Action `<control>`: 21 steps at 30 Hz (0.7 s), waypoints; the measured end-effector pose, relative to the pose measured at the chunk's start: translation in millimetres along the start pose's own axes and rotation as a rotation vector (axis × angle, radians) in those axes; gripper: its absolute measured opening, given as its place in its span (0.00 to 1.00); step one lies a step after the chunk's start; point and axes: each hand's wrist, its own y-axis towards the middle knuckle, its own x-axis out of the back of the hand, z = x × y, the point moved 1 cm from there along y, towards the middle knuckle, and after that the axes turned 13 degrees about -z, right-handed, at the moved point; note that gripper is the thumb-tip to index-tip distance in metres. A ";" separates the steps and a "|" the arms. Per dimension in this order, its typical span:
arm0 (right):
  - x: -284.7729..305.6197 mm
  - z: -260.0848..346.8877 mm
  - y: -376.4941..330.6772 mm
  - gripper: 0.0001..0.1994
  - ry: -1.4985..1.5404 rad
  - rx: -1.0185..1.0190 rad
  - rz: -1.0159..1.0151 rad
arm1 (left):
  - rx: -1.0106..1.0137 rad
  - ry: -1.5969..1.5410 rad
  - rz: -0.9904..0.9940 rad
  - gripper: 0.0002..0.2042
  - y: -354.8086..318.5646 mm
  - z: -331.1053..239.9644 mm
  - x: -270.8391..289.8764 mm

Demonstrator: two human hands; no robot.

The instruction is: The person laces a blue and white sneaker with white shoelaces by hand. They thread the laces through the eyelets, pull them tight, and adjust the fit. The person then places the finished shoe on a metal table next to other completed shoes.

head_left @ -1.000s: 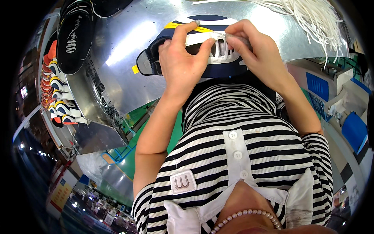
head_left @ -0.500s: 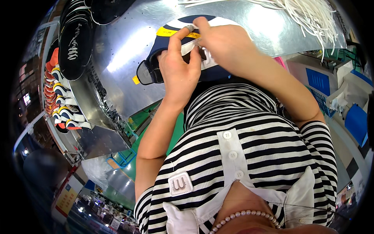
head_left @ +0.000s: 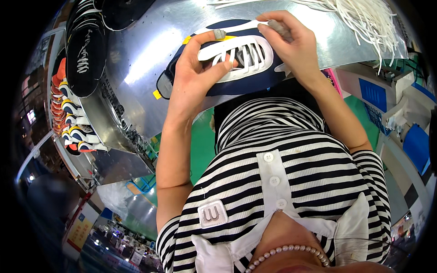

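- Workshop setting: shiny metal worktable (head_left: 136, 68), curved by the lens, green floor (head_left: 200, 150) showing below its near edge.
- Navy shoe upper (head_left: 236, 68) with white lace panel lies on the worktable at centre, close to the near edge, just in front of the person's striped shirt (head_left: 273, 182).
- Yellow tape tabs (head_left: 157, 94) show at the upper's left end and along its far edge.
- White lace (head_left: 248, 54) is threaded across the eyelet panel in several rows.
- Left hand (head_left: 193, 77) grips the left part of the upper: thumb pressed on the near side of the lace panel, fingers curled over the far side. A grey guard sits on one fingertip.
- Right hand (head_left: 291, 45) rests on the right end of the upper, fingers closed in a pinch at the far edge of the lace panel. Whether a lace end sits in the pinch I cannot tell.
- Bundle of loose white laces (head_left: 364, 18) lies far right on the table, apart from both hands.
- Black shoe uppers (head_left: 86, 50) are stacked far left.
- Row of finished multicoloured shoes (head_left: 68, 118) stands beyond the table's left edge.
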 end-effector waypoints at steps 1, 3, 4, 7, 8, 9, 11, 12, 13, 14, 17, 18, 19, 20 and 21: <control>2.8 -0.7 1.9 0.09 0.124 -0.027 0.004 | 0.020 -0.003 -0.019 0.23 0.8 -1.5 -1.9; 12.5 20.5 5.1 0.12 0.084 0.248 0.292 | 0.036 -0.002 -0.021 0.23 1.5 -2.1 -4.9; 7.3 21.3 4.4 0.12 0.031 0.369 0.287 | 0.036 0.005 0.001 0.23 1.5 -1.4 -6.3; 0.1 23.0 8.6 0.10 0.003 0.396 0.266 | 0.037 0.057 0.019 0.21 2.9 -2.2 -9.1; -1.9 22.1 8.1 0.10 0.029 0.336 0.268 | 0.030 0.013 0.009 0.19 4.0 -0.5 -8.4; -3.5 23.2 9.1 0.10 0.055 0.276 0.270 | 0.022 -0.031 0.000 0.18 5.6 0.8 -7.4; 14.7 44.0 5.3 0.07 0.079 0.179 0.378 | 0.014 0.009 -0.029 0.18 10.1 3.2 -3.0; 20.2 56.5 1.9 0.07 0.258 0.362 0.408 | 0.010 0.026 -0.049 0.18 12.9 3.7 -1.5; 23.1 72.8 -9.7 0.07 0.399 0.399 0.412 | 0.002 0.074 -0.083 0.18 19.4 7.3 -1.5; 21.9 74.4 -13.0 0.07 0.374 0.377 0.410 | 0.005 0.059 -0.066 0.19 21.5 6.3 -4.0; 6.7 44.3 -18.6 0.07 0.147 0.095 0.381 | -0.067 0.139 -0.059 0.20 22.7 4.5 -10.0; 7.4 38.3 -18.4 0.08 0.142 0.090 0.404 | -0.105 0.189 -0.067 0.20 23.1 3.5 -10.4; 12.4 37.3 -19.8 0.08 0.176 0.080 0.439 | -0.175 0.329 -0.086 0.21 20.7 -0.6 -9.4; 18.1 42.7 -22.9 0.08 0.211 0.059 0.474 | -0.235 0.473 -0.101 0.21 14.1 -5.1 -6.4; 26.2 47.0 -26.2 0.08 0.238 0.037 0.506 | -0.296 0.611 -0.107 0.22 6.5 -10.3 -4.3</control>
